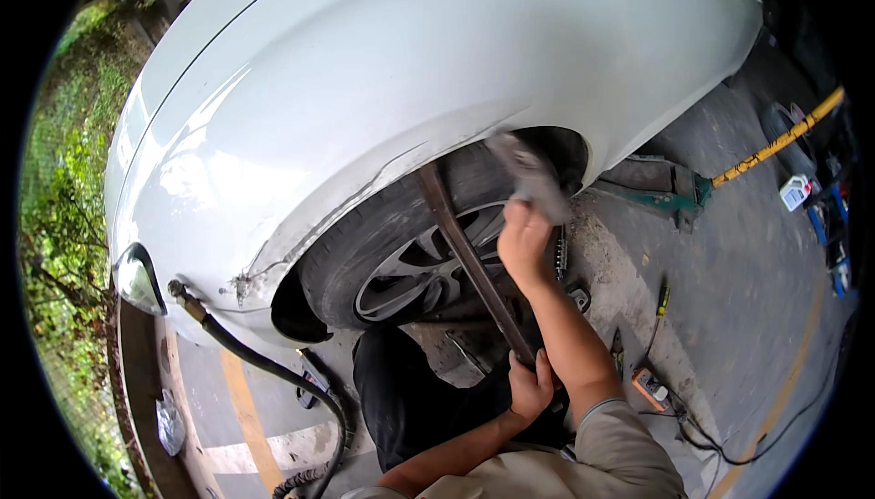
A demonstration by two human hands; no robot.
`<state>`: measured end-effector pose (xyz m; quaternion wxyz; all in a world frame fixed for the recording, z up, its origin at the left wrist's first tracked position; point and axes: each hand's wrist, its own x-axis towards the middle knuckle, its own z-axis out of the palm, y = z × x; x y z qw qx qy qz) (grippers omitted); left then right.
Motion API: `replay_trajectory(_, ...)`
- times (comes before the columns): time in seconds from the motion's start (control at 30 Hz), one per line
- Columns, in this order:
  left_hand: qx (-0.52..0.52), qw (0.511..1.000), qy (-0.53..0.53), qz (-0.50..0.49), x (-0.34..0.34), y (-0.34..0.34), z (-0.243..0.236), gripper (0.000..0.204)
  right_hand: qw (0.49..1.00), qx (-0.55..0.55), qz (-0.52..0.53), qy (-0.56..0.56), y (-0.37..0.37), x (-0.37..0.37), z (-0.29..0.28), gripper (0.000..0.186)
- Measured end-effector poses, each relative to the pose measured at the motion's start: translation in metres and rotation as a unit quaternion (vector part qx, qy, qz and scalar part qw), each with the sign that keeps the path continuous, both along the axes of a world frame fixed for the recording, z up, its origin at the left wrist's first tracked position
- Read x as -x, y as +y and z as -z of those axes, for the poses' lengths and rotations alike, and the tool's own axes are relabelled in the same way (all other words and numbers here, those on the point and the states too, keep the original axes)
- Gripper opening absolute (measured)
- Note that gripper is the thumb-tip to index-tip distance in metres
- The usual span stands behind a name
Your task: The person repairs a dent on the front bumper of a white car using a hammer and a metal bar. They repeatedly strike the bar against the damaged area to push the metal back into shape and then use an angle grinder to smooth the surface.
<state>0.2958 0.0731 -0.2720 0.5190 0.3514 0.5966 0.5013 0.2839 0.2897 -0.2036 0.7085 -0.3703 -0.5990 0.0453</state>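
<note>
My left hand [531, 386] is wrapped round the lower end of a long brown metal bar [469, 262]. The bar slants up across the wheel [424, 267], and its top end meets the edge of the white fender [365, 107] above the tyre. My right hand [526, 239] is closed on a grey hammer [530, 175], smeared by motion. Its head is raised over the right part of the wheel arch, and I cannot tell whether it touches anything. Scuffs and cracked paint run along the fender's lip.
A green floor jack [670, 187] with a yellow handle [775, 145] stands right of the wheel. An orange-and-grey device [650, 390] with black cables and a yellow screwdriver [663, 297] lie on the floor. A black hose [264, 364] curves at left. A white bottle [795, 192] stands far right.
</note>
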Motion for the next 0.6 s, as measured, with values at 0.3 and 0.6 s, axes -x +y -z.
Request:
replay_trajectory(0.3,-0.118,0.992,0.029,-0.041,-0.007,0.001,0.033,0.022,0.994,-0.001,-0.069,0.08,-0.004,-0.001,-0.023,0.042)
replay_trajectory(0.6,-0.138,0.986,0.056,-0.072,-0.007,0.003,0.021,0.026,0.986,-0.034,-0.123,0.103,-0.02,0.0,-0.033,0.04)
